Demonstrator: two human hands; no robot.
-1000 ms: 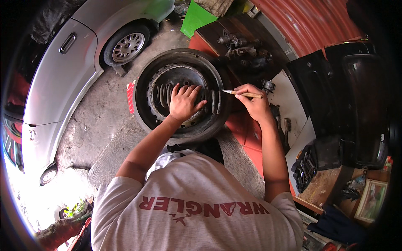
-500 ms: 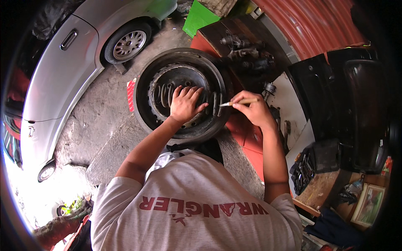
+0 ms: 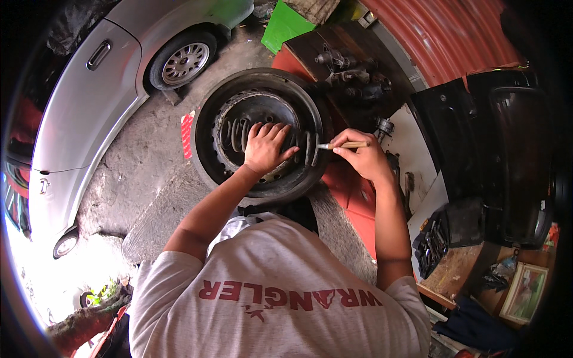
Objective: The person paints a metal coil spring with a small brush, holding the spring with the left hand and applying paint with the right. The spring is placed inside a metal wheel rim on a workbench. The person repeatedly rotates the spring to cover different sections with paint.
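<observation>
A dark coil spring [image 3: 234, 135] lies across a wheel rim [image 3: 225, 106] set in a black tyre [image 3: 206, 146] lying flat in front of me. My left hand [image 3: 267, 146] rests over the middle of the spring, its fingers curved across the coils and its thumb apart, holding it and hiding that stretch. A slim paintbrush [image 3: 355, 144] with a wooden handle is pinched in my right hand [image 3: 362, 156]. Its pale bristle tip touches or nearly touches the spring's right end coil, above the tyre's sidewall.
On the right, greasy metal car parts [image 3: 352, 74] lie on a dark board. A tool case [image 3: 433, 241] stands beside a large black panel [image 3: 516, 161]. At the left a silver car [image 3: 89, 101] is parked on the concrete floor. A green piece [image 3: 285, 27] stands at the back.
The brush has shifted slightly right and lies a little more level at the spring's right end. My left hand stays on the spring, nearly unmoved.
</observation>
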